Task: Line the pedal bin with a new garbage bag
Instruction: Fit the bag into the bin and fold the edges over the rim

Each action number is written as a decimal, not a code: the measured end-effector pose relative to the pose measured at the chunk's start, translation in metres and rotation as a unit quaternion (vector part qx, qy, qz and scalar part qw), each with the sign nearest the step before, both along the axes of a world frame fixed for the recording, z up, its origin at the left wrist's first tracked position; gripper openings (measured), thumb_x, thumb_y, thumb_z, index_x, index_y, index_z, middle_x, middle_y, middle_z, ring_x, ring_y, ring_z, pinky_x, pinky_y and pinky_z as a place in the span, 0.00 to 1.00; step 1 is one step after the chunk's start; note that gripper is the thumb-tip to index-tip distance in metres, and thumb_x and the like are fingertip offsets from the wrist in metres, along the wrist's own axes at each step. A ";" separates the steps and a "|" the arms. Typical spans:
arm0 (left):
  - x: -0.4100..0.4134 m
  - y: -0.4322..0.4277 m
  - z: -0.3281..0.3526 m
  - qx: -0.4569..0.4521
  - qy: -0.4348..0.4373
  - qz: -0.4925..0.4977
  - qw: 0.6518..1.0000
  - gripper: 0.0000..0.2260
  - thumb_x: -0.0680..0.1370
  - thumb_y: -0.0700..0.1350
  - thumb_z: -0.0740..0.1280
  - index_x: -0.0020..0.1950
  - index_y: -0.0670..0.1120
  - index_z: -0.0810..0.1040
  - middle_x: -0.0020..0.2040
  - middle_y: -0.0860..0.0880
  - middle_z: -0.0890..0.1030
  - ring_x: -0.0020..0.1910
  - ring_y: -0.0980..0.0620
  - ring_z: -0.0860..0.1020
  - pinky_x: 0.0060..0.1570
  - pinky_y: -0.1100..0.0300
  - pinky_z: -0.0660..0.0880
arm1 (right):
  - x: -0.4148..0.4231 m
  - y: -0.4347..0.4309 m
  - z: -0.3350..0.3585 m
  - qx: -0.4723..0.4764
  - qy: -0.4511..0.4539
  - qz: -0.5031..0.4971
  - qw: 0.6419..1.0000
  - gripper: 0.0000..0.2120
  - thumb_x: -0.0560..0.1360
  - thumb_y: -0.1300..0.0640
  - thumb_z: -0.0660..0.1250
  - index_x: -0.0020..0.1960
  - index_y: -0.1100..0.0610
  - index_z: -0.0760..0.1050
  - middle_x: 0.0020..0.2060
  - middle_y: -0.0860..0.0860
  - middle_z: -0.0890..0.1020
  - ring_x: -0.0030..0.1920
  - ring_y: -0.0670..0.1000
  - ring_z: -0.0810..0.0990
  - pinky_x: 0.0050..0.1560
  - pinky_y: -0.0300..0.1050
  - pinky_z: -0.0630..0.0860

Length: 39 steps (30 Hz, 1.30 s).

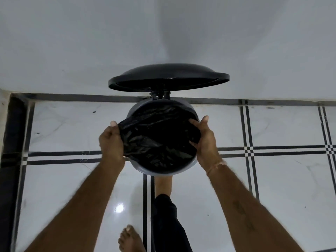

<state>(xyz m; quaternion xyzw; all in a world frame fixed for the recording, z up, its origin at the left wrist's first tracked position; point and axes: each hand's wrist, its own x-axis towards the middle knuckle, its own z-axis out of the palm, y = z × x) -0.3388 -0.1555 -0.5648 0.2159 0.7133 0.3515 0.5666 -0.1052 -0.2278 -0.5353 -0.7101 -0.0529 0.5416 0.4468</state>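
Observation:
A round grey pedal bin [163, 173] stands on the tiled floor against the wall, its black lid [169, 77] raised upright behind it. A black garbage bag [160, 137] fills the bin's mouth, crumpled and spread across the opening. My left hand [111, 142] grips the bag's edge at the bin's left side, pulled slightly outside the rim. My right hand [205, 140] holds the bag's edge at the right rim, fingers tucked inside. A foot [163, 184] rests at the bin's front base, where the pedal is hidden.
A white wall [163, 33] rises right behind the bin. The glossy white floor [272, 179] has black stripe lines. My other bare foot [131, 239] stands at the bottom centre. A dark border strip [12, 133] runs along the left.

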 end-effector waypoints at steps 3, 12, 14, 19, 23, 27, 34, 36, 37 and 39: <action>-0.022 0.005 -0.003 0.023 0.104 0.011 0.994 0.18 0.84 0.53 0.61 0.47 0.39 0.78 0.41 0.45 0.76 0.42 0.49 0.74 0.43 0.59 0.74 | 0.009 -0.006 0.003 -0.009 -0.048 0.027 0.998 0.33 0.83 0.32 0.50 0.62 0.54 0.84 0.55 0.53 0.88 0.59 0.54 0.86 0.58 0.49 0.81; 0.002 -0.004 0.016 0.303 0.431 -0.350 0.775 0.13 0.74 0.55 0.74 0.56 0.52 0.82 0.65 0.45 0.74 0.66 0.41 0.70 0.58 0.47 0.68 | 0.016 0.003 0.011 0.011 -0.113 0.071 0.991 0.27 0.84 0.37 0.53 0.64 0.52 0.83 0.53 0.43 0.85 0.53 0.40 0.83 0.45 0.32 0.79; -0.002 -0.010 0.003 0.284 0.465 -0.456 0.704 0.21 0.70 0.50 0.76 0.62 0.53 0.81 0.73 0.42 0.70 0.72 0.37 0.66 0.63 0.40 0.68 | 0.019 0.002 0.013 0.012 -0.119 0.058 0.991 0.28 0.83 0.36 0.53 0.65 0.54 0.82 0.56 0.45 0.85 0.56 0.41 0.82 0.51 0.37 0.78; -0.022 -0.022 -0.008 0.105 0.314 -0.490 0.806 0.34 0.67 0.42 0.71 0.71 0.64 0.72 0.80 0.42 0.58 0.79 0.38 0.55 0.71 0.33 0.62 | 0.024 -0.003 0.018 0.018 -0.124 0.045 0.991 0.27 0.83 0.36 0.54 0.64 0.52 0.82 0.54 0.44 0.85 0.56 0.42 0.83 0.54 0.39 0.79; -0.008 -0.018 0.017 0.203 0.260 -0.329 0.885 0.18 0.72 0.48 0.66 0.61 0.57 0.81 0.75 0.47 0.69 0.76 0.45 0.63 0.71 0.41 0.63 | 0.022 -0.006 0.021 0.033 -0.126 0.063 0.989 0.24 0.83 0.36 0.53 0.61 0.48 0.82 0.54 0.41 0.86 0.53 0.38 0.85 0.53 0.34 0.81; 0.022 0.016 0.019 0.268 0.387 -0.347 0.811 0.15 0.76 0.56 0.72 0.60 0.53 0.83 0.72 0.46 0.71 0.73 0.42 0.65 0.66 0.45 0.66 | 0.018 -0.009 0.019 0.047 -0.119 0.055 0.990 0.32 0.76 0.31 0.54 0.63 0.51 0.83 0.57 0.45 0.86 0.55 0.41 0.85 0.54 0.36 0.80; 0.032 0.050 0.000 0.308 0.412 -0.432 0.740 0.19 0.75 0.40 0.72 0.65 0.48 0.75 0.54 0.44 0.79 0.50 0.44 0.77 0.44 0.51 0.72 | 0.023 -0.004 0.023 0.054 -0.118 0.049 0.990 0.35 0.74 0.28 0.54 0.63 0.52 0.84 0.60 0.48 0.86 0.59 0.45 0.85 0.58 0.42 0.80; 0.022 0.056 -0.001 0.289 0.384 -0.406 0.777 0.10 0.75 0.37 0.68 0.54 0.47 0.79 0.46 0.47 0.80 0.43 0.48 0.76 0.42 0.58 0.67 | 0.027 0.000 0.024 0.052 -0.126 0.048 0.990 0.35 0.74 0.29 0.54 0.63 0.51 0.84 0.58 0.48 0.87 0.58 0.46 0.85 0.57 0.42 0.81; 0.018 0.059 -0.002 0.272 0.375 -0.395 0.793 0.07 0.76 0.37 0.67 0.50 0.47 0.80 0.44 0.49 0.80 0.43 0.49 0.77 0.42 0.60 0.66 | 0.028 0.002 0.024 0.052 -0.129 0.050 0.989 0.34 0.74 0.29 0.54 0.63 0.51 0.84 0.57 0.47 0.87 0.57 0.45 0.86 0.54 0.40 0.81; 0.013 0.062 -0.001 0.224 0.363 -0.380 0.821 0.07 0.76 0.38 0.66 0.46 0.47 0.83 0.42 0.51 0.81 0.43 0.49 0.78 0.43 0.61 0.66 | 0.030 0.005 0.025 0.052 -0.134 0.062 0.988 0.33 0.76 0.30 0.53 0.63 0.49 0.84 0.55 0.46 0.88 0.54 0.43 0.86 0.47 0.35 0.81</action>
